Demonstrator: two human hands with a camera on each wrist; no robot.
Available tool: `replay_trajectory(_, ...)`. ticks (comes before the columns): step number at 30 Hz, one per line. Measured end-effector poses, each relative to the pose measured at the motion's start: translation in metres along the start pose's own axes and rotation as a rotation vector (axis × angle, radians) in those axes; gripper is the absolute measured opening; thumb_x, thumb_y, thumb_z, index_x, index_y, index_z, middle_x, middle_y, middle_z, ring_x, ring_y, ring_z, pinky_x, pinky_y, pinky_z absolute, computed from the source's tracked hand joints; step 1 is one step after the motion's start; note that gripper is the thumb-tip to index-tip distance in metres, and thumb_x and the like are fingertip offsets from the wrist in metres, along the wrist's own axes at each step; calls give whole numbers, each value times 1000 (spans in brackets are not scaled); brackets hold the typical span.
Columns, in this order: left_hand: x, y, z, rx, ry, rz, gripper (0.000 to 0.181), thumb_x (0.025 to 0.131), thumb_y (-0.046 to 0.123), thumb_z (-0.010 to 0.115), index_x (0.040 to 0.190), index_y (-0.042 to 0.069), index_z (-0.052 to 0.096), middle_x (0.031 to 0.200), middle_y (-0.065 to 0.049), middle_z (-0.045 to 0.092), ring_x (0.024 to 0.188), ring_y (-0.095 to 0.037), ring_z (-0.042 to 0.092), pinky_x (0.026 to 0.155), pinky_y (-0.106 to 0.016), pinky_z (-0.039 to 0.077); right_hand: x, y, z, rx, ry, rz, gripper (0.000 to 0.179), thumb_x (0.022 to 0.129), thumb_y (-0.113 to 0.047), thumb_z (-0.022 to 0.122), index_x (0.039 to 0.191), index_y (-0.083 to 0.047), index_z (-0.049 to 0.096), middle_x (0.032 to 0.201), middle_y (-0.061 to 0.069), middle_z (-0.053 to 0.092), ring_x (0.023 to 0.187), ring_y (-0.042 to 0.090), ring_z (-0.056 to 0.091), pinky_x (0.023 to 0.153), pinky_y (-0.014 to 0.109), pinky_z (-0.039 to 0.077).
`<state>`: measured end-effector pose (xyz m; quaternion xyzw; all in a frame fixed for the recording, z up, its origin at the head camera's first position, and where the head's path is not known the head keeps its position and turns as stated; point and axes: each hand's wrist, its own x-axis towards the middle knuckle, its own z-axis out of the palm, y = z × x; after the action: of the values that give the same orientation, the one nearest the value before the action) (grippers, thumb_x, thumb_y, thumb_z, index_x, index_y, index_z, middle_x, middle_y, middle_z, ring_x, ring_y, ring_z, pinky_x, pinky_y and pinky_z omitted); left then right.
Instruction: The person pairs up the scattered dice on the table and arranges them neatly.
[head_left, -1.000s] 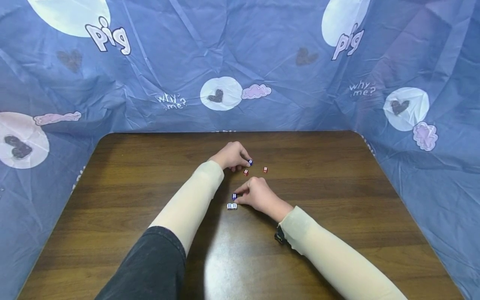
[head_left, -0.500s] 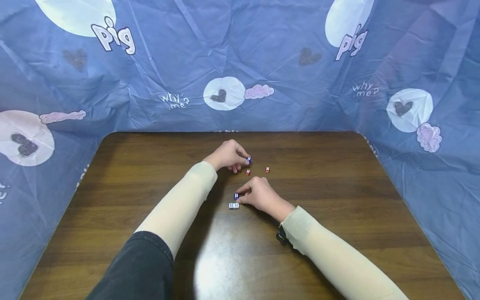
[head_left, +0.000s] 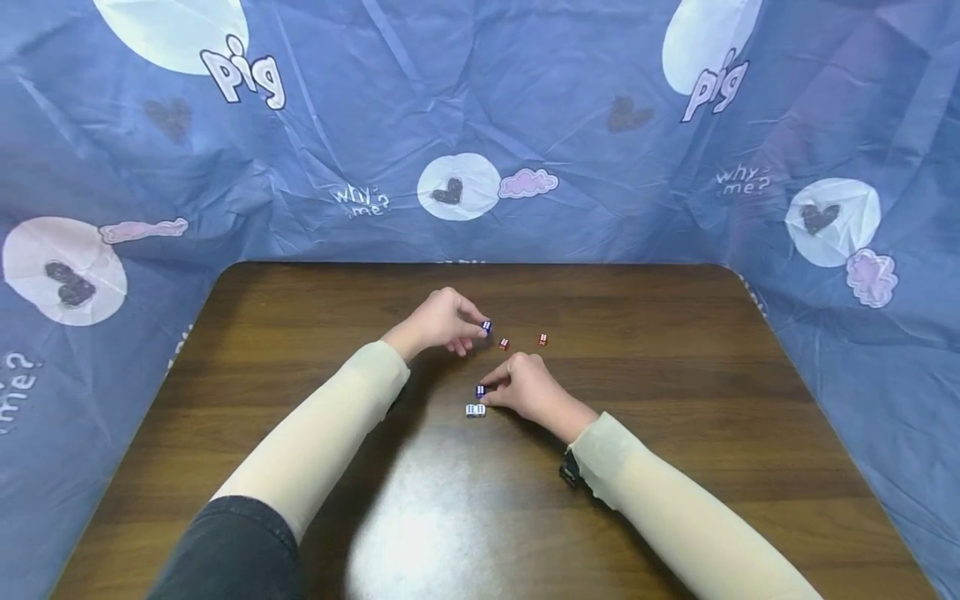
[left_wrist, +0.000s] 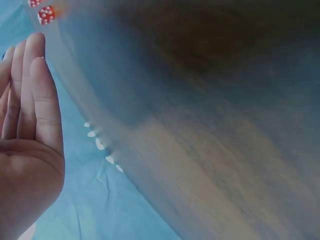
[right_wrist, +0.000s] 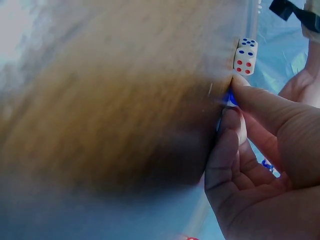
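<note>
My left hand (head_left: 442, 321) pinches a blue die (head_left: 487, 327) between thumb and fingertips, to the left of a red die (head_left: 504, 343). Its other fingers extend below the pinch; in the left wrist view the palm and long fingers of this left hand (left_wrist: 37, 115) show, with the pinched die mostly hidden. Closer to the body, my right hand (head_left: 528, 387) pinches a second blue die (head_left: 481, 391) just behind a pair of white dice (head_left: 476, 410). From the right wrist, that blue die (right_wrist: 232, 97) peeks out between thumb and finger, beside the white dice (right_wrist: 246, 57).
Another red die (head_left: 543, 339) lies right of the first one. All of this is on a brown wooden table (head_left: 637, 317) with rounded far corners. A blue printed cloth (head_left: 585, 100) hangs behind and along the sides.
My left hand has carried its blue die leftward, from behind the nearer red die to the left of it. The right hand keeps its place by the white dice; the head view has shifted slightly.
</note>
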<state>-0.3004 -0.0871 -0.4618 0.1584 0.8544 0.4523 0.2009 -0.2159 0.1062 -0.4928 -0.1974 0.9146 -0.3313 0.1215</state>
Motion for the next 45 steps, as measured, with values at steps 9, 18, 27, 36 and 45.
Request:
replay_trajectory(9, -33, -5, 2, -15, -6, -15, 16, 93, 9, 77, 108, 3, 78, 65, -13, 69, 56, -27, 71, 58, -48, 60, -2, 1, 0, 0, 14, 2, 23, 79, -20, 91, 99, -13, 82, 75, -10, 72, 60, 5, 56, 55, 24, 47)
replay_trajectory(18, -61, -6, 11, 29, -13, -55, 13, 90, 6, 79, 103, 1, 78, 61, -11, 68, 53, -25, 70, 49, -37, 58, -2, 2, 0, -2, 32, 7, 21, 79, -21, 91, 98, -15, 83, 77, -11, 73, 63, 7, 57, 57, 26, 48)
replay_trajectory(27, -71, -7, 28, 47, -11, -72, 9, 88, 4, 80, 97, 1, 78, 58, -10, 67, 50, -24, 69, 44, -32, 56, -2, 0, -1, 5, 40, 7, 20, 79, -19, 91, 97, -16, 83, 76, -12, 73, 62, 5, 58, 57, 26, 48)
replay_trajectory(36, -75, -9, 43, 96, -16, -100, 5, 87, 3, 81, 91, 3, 79, 57, -7, 67, 48, -22, 67, 43, -30, 55, -1, 1, 2, 3, 42, 1, 19, 79, -19, 91, 97, -16, 83, 77, -11, 74, 64, 5, 59, 58, 26, 49)
replay_trajectory(45, -75, -9, 45, 150, -15, -104, 4, 87, 6, 82, 90, 6, 79, 56, -6, 67, 47, -21, 67, 42, -29, 54, 0, 2, 3, 4, 54, -13, 20, 79, -19, 91, 97, -16, 83, 78, -11, 74, 62, 4, 58, 58, 25, 49)
